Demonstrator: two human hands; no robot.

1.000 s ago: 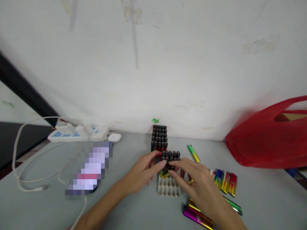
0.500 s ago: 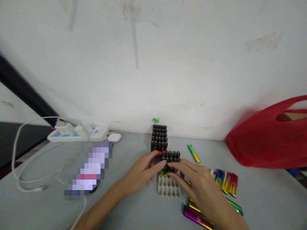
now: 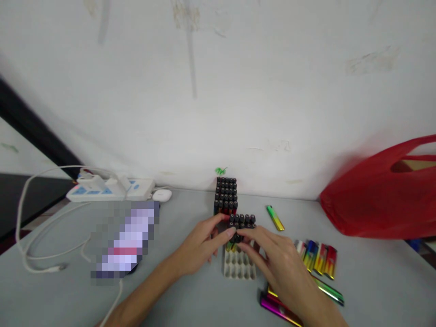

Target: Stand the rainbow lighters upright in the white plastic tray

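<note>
A pale tray with rows of small pockets [image 3: 240, 271] lies on the table, its near rows bare. In its far rows stand upright lighters [image 3: 242, 218] with black tops. My left hand [image 3: 200, 243] is closed round the left side of this group, its thumb against the tops of the near lighters. From the right, my right hand [image 3: 277, 256] pinches a lighter [image 3: 237, 238] between thumb and fingers at the near row. The lighter's lower part is mostly hidden. Behind stands a full block of upright black-topped lighters [image 3: 226, 193].
A green-yellow lighter [image 3: 275, 218] lies at the back right. Several colourful lighters [image 3: 320, 260] lie right of my right hand, and a purple one [image 3: 277, 309] in front. A red bag [image 3: 378, 195] stands far right. On the left are a blurred phone [image 3: 129, 240], cables and a power strip [image 3: 109, 188].
My right hand has shifted slightly left along the near row, with its fingertips now closer to my left thumb. My left hand has stayed in place.
</note>
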